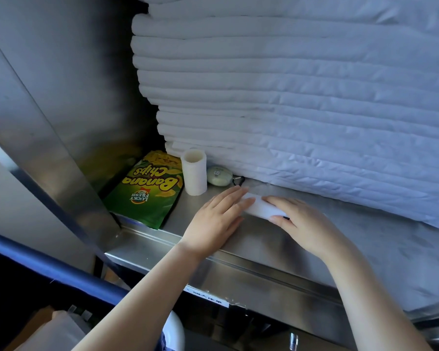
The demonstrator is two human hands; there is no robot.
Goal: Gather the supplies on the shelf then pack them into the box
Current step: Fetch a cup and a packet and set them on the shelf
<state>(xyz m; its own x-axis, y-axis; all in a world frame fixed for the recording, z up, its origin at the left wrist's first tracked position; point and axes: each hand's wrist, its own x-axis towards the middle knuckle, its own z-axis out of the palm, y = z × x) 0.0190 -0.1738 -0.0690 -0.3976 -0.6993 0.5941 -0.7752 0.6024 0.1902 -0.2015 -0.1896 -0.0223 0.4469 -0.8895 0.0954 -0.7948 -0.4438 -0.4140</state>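
Steel shelf under stacked white pads: you look to be at the gathering step. Your left hand lies flat, fingers straight over one end of the white packet. Your right hand pinches the other end between fingers and thumb. Next, probably lift it clear, then take the chips bag, roll and green case.

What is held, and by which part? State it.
A white block on the shelf: the right hand pinches its right end; the left hand rests flat on its left end.
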